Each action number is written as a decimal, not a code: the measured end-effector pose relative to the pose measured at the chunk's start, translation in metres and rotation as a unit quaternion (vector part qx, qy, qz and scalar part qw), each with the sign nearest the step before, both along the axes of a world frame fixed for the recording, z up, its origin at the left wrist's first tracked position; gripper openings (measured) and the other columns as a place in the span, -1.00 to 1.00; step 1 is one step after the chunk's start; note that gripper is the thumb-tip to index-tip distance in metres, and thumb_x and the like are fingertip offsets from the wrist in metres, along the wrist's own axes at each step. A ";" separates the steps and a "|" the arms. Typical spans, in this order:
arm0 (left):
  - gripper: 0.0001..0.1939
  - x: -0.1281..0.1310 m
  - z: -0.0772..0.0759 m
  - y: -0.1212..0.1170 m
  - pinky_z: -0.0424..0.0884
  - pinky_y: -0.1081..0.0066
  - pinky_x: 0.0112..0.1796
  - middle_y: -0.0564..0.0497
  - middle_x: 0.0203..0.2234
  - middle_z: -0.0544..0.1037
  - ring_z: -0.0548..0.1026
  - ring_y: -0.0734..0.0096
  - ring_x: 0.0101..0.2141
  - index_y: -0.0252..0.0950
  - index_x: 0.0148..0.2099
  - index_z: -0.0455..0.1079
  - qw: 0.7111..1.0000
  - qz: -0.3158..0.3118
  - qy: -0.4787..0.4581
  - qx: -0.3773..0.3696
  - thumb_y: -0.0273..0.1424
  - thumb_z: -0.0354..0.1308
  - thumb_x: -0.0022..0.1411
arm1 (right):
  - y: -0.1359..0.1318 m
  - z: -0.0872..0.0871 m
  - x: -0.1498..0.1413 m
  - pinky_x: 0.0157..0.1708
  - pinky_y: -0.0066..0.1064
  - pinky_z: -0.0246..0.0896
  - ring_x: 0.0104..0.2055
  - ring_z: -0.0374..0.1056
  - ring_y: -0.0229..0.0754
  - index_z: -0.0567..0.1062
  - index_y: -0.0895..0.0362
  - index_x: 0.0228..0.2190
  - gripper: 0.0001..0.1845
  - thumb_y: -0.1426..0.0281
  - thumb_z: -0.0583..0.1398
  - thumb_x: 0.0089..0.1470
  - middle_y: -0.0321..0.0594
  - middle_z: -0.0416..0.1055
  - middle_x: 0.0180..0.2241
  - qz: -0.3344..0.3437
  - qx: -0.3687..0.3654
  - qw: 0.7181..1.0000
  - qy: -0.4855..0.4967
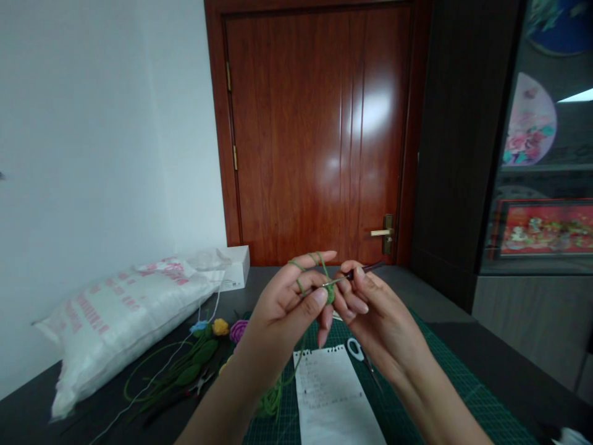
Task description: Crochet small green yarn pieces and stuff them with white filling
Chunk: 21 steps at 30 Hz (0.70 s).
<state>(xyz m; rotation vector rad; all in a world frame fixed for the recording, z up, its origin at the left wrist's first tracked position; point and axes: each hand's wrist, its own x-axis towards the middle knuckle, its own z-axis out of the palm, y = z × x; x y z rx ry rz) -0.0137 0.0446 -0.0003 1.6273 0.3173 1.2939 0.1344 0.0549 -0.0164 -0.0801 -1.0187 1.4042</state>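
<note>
My left hand [290, 300] is raised in front of me, with green yarn [311, 262] looped over its outstretched index finger. Its thumb and middle finger pinch a small green crochet piece [330, 294]. My right hand [370, 312] is closed on a crochet hook [359, 272], whose metal tip pokes into the green piece. The two hands touch at the fingertips. More green yarn [273, 395] trails down to the mat below.
A green cutting mat [430, 371] lies on the dark table, with a sheet of paper [331, 395] and scissors [359, 352] on it. Crocheted flowers [220, 330] with green stems, small pliers [199, 383] and a large white sack [125, 315] lie left. A wooden door [319, 130] stands behind.
</note>
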 end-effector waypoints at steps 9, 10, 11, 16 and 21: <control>-0.52 0.007 -0.010 0.023 0.44 0.50 -0.55 0.02 -0.32 0.51 0.48 0.51 -0.49 -0.32 0.22 0.26 0.999 -0.030 -0.013 -0.010 -0.50 0.26 0.29 | 0.018 -0.019 -0.007 -0.41 -0.48 0.34 -0.35 0.42 -0.30 0.49 0.04 -0.31 -0.90 0.35 0.32 0.21 -0.31 0.53 -0.21 -0.248 0.132 0.957 -0.067; -0.55 0.009 -0.012 0.023 0.44 0.50 -0.55 0.03 -0.34 0.50 0.48 0.50 -0.49 -0.33 0.18 0.27 0.999 -0.024 -0.019 -0.017 -0.50 0.26 0.29 | 0.022 -0.022 -0.006 -0.34 -0.43 0.39 -0.27 0.46 -0.25 0.50 0.04 -0.31 -0.92 0.38 0.32 0.21 -0.29 0.53 -0.22 -0.299 0.159 0.937 -0.089; -0.59 0.011 -0.013 0.023 0.43 0.49 -0.56 0.04 -0.35 0.51 0.48 0.50 -0.50 -0.34 0.14 0.29 0.999 -0.018 -0.025 -0.023 -0.51 0.26 0.28 | 0.025 -0.025 -0.003 -0.22 -0.36 0.41 -0.19 0.49 -0.20 0.52 0.04 -0.30 -0.93 0.41 0.32 0.20 -0.27 0.54 -0.24 -0.362 0.195 0.905 -0.105; -0.64 0.021 -0.019 0.021 0.40 0.48 -0.58 0.05 -0.40 0.52 0.45 0.50 -0.55 -0.36 -0.01 0.32 0.995 -0.001 -0.059 -0.077 -0.53 0.32 0.17 | 0.041 -0.040 0.008 -0.07 -0.22 0.38 -0.16 0.53 -0.14 0.61 0.01 -0.22 -0.78 0.56 0.32 0.13 -0.26 0.62 -0.25 -0.530 0.332 0.766 -0.153; -0.72 0.024 -0.030 0.030 0.36 0.48 -0.57 0.06 -0.50 0.49 0.45 0.50 -0.55 -0.38 -0.21 0.35 0.979 -0.022 -0.085 -0.182 -0.54 0.37 0.05 | 0.044 -0.046 0.009 -0.07 -0.27 0.37 -0.20 0.52 -0.14 0.63 0.05 -0.38 -0.95 0.45 0.37 0.08 -0.26 0.62 -0.32 -0.480 0.179 0.853 -0.096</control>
